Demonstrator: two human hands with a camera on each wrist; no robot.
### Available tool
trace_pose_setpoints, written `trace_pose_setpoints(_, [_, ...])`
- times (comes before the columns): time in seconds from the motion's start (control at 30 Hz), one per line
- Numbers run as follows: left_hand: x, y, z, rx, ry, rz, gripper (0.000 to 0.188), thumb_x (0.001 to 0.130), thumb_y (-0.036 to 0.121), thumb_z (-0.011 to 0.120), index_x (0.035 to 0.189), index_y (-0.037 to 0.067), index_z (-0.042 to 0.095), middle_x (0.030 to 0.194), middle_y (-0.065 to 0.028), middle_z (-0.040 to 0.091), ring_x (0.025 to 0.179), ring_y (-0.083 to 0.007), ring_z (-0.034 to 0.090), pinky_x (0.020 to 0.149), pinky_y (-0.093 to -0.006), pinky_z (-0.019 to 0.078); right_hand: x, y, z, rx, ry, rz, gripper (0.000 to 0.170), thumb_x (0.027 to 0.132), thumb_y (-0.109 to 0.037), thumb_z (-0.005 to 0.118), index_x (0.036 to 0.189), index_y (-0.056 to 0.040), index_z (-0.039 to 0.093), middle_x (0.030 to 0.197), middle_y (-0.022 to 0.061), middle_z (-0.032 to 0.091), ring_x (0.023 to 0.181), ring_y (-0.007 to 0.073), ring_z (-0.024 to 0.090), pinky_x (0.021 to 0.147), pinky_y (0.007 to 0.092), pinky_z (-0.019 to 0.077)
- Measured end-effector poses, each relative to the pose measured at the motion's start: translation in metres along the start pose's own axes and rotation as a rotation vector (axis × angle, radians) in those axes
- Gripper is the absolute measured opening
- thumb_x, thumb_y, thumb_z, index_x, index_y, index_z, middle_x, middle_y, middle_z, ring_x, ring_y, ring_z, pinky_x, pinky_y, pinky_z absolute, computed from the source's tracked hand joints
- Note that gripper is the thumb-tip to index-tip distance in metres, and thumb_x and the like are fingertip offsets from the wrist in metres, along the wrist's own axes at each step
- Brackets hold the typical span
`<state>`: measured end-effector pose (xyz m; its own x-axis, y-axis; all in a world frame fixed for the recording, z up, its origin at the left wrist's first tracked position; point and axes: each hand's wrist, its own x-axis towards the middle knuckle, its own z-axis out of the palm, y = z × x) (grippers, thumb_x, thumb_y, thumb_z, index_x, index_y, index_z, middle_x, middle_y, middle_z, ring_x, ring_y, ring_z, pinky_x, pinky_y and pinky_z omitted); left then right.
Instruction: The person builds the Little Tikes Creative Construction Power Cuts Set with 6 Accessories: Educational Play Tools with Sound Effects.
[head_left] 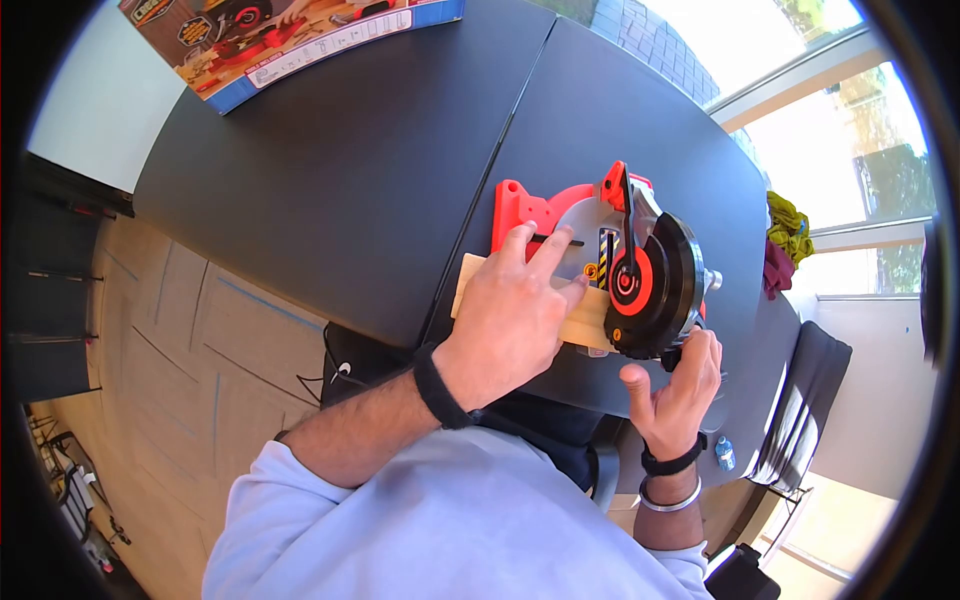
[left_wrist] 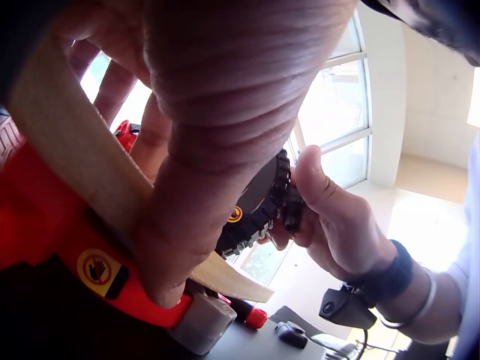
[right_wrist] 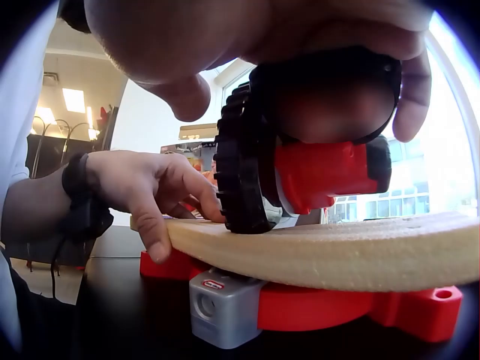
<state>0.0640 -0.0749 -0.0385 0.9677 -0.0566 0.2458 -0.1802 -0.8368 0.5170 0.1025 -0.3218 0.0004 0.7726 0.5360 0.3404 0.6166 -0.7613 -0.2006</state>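
A pale wooden board (head_left: 588, 328) lies across the red and grey base (head_left: 512, 208) of a toy miter saw. My left hand (head_left: 515, 315) grips the board left of the blade, fingers spread over the top and thumb (left_wrist: 176, 240) against its near side. On the right, my right hand (head_left: 680, 390) holds the saw's black handle, its fingers curled round it and mostly hidden behind the guard in the head view. The toothed black blade (right_wrist: 240, 161) is down at the board's upper surface, seen in the right wrist view; whether they touch I cannot tell.
A printed product box (head_left: 300, 50) stands at the dark table's (head_left: 340, 170) far left. Yellow-green and maroon cloths (head_left: 788, 230) lie by the windows at the right. A small bottle (head_left: 725, 453) is beyond my right wrist, and a black chair (head_left: 800, 410) stands at the right.
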Motion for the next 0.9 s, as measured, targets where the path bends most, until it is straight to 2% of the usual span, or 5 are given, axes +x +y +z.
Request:
trace_pose_setpoints(0.13, [0.001,-0.001,-0.003,-0.007,-0.007,-0.005,0.061,0.071,0.014,0.092,0.131,0.014,0.08,0.159,-0.0199,0.055,0.141,-0.0465,0.051,0.114,-0.0501,0.053,-0.008,0.007,0.02,0.047,0.042,-0.027,0.088,0.091,-0.081,0.069,0.104,0.0041,0.055,0.089,0.0144,0.047,0.079,0.0353,0.046,0.076,0.0476,0.0397])
trace_pose_setpoints(0.2, [0.001,-0.001,-0.002,0.004,-0.004,-0.006,0.061,0.071,0.014,0.092,0.131,0.014,0.081,0.159,-0.0199,0.055,0.141,-0.0465,0.052,0.113,-0.0501,0.0537,-0.015,0.014,0.034,0.021,0.188,-0.123,0.091,0.089,-0.082,0.072,0.108,0.0057,0.056,0.092,0.0151,0.048,0.08,0.0358,0.045,0.075,0.049,0.0401])
trace_pose_setpoints(0.43, [0.002,0.002,-0.008,-0.015,-0.021,-0.002,0.064,0.069,0.015,0.095,0.131,0.016,0.08,0.159,-0.0186,0.054,0.14,-0.0449,0.052,0.11,-0.0499,0.0561,0.0,0.008,0.01,0.037,0.093,-0.109,0.085,0.088,-0.079,0.076,0.101,0.0022,0.054,0.091,0.0145,0.05,0.08,0.0348,0.046,0.076,0.0474,0.0398])
trace_pose_setpoints(0.6, [0.003,0.001,-0.009,0.002,-0.025,0.022,0.066,0.067,0.018,0.097,0.131,0.018,0.08,0.159,-0.0177,0.054,0.14,-0.0436,0.052,0.109,-0.0502,0.0569,0.017,0.003,-0.017,0.065,0.034,-0.101,0.076,0.091,-0.076,0.074,0.094,-0.0021,0.056,0.078,0.0086,0.051,0.073,0.0307,0.048,0.077,0.0446,0.039])
trace_pose_setpoints(0.9, [0.004,0.001,-0.008,-0.014,-0.025,-0.012,0.065,0.066,0.021,0.098,0.128,0.02,0.08,0.158,-0.0148,0.055,0.14,-0.0418,0.053,0.108,-0.0499,0.057,0.042,-0.005,-0.039,0.116,0.124,-0.067,0.073,0.09,-0.074,0.077,0.095,-0.0029,0.059,0.076,0.0078,0.053,0.071,0.0276,0.047,0.071,0.0424,0.0378])
